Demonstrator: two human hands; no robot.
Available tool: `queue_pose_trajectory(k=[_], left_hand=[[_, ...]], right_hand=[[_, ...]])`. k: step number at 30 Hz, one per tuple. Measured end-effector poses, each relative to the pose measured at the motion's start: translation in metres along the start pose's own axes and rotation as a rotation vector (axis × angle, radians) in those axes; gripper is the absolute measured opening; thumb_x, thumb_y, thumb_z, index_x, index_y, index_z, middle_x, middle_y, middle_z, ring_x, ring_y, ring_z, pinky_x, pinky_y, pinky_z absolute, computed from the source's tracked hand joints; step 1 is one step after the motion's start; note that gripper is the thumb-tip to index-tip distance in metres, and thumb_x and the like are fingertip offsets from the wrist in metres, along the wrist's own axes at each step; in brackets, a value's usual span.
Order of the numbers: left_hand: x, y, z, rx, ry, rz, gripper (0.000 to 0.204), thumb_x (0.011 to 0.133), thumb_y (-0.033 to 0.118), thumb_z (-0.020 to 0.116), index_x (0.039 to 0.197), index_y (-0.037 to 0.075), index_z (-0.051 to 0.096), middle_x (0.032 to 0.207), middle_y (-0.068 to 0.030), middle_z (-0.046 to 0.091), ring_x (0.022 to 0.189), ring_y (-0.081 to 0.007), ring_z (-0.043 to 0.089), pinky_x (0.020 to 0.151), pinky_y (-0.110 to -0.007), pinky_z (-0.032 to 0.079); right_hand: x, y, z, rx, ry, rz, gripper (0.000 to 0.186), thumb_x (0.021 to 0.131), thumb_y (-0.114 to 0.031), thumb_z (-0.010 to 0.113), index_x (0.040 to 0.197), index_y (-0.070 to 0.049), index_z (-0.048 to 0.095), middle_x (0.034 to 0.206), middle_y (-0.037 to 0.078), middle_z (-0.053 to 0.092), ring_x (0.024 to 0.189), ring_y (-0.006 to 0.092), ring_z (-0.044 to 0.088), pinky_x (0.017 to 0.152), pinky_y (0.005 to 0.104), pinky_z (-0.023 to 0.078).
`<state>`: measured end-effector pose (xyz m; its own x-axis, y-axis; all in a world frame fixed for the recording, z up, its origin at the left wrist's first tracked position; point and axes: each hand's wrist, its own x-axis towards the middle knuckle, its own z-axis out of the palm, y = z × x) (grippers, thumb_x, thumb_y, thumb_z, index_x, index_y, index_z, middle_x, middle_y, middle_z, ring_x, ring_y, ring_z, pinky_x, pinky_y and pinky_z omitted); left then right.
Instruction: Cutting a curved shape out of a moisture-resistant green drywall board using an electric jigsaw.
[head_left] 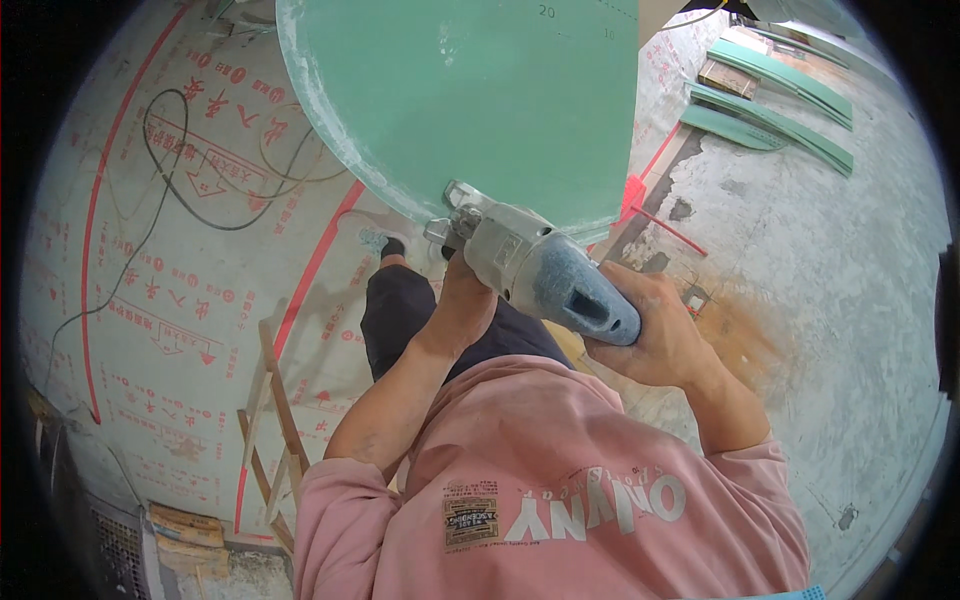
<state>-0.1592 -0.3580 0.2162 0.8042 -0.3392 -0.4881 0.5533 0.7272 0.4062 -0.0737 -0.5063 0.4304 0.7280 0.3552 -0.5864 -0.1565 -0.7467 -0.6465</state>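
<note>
A dusty grey-and-blue power tool lies slantwise in front of my chest, its metal front end at the lower edge of a green board. The board has a curved left edge whitened with dust and a straight right edge. My right hand is wrapped round the blue rear of the tool. Beneath its front end is my left hand, closed against the housing; those fingers are mostly hidden by the tool. Whether the metal front touches the board, I cannot tell.
Several curved green strips lie on the bare concrete at the right. A dark cable loops over the printed floor covering at the left. At the lower left stands a wooden frame. A red strip lies beyond the board.
</note>
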Motion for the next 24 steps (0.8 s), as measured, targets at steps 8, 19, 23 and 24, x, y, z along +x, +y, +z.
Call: queue_pose_trajectory(k=[8, 19, 23, 24], left_hand=[[0.002, -0.007, -0.002, 0.13, -0.03, 0.073, 0.024, 0.105, 0.009, 0.056, 0.126, 0.001, 0.063, 0.12, -0.0082, 0.068, 0.111, -0.0165, 0.063, 0.096, -0.031, 0.051], [-0.001, 0.003, -0.003, 0.113, 0.001, 0.078, 0.024, 0.099, 0.002, 0.062, 0.123, 0.0, 0.065, 0.119, -0.007, 0.069, 0.11, -0.0175, 0.065, 0.094, -0.031, 0.052], [-0.005, 0.005, -0.004, -0.224, -0.012, -0.092, 0.032, 0.096, 0.001, 0.062, 0.129, 0.003, 0.06, 0.124, -0.0054, 0.066, 0.114, -0.0178, 0.064, 0.098, -0.03, 0.05], [-0.007, 0.002, -0.004, -0.246, 0.0, -0.108, 0.036, 0.096, 0.001, 0.062, 0.131, 0.003, 0.058, 0.126, -0.0051, 0.065, 0.116, -0.0176, 0.063, 0.099, -0.031, 0.049]], right_hand=[[-0.002, -0.001, -0.004, -0.009, -0.006, 0.018, 0.03, 0.071, -0.003, 0.075, 0.099, -0.002, 0.065, 0.077, 0.013, 0.062, 0.064, 0.0279, 0.058, 0.066, 0.0346, 0.051], [-0.004, -0.001, 0.002, -0.038, -0.044, 0.053, 0.032, 0.072, -0.008, 0.074, 0.102, -0.002, 0.063, 0.082, 0.022, 0.064, 0.079, 0.046, 0.063, 0.07, 0.0448, 0.052], [-0.006, 0.003, 0.008, -0.048, -0.013, 0.057, 0.025, 0.076, -0.005, 0.072, 0.1, -0.002, 0.065, 0.08, 0.016, 0.065, 0.07, 0.0365, 0.062, 0.069, 0.0382, 0.052], [-0.007, 0.006, 0.008, -0.049, -0.012, 0.053, 0.026, 0.076, -0.005, 0.072, 0.101, -0.002, 0.065, 0.08, 0.017, 0.065, 0.071, 0.0373, 0.063, 0.069, 0.0386, 0.052]])
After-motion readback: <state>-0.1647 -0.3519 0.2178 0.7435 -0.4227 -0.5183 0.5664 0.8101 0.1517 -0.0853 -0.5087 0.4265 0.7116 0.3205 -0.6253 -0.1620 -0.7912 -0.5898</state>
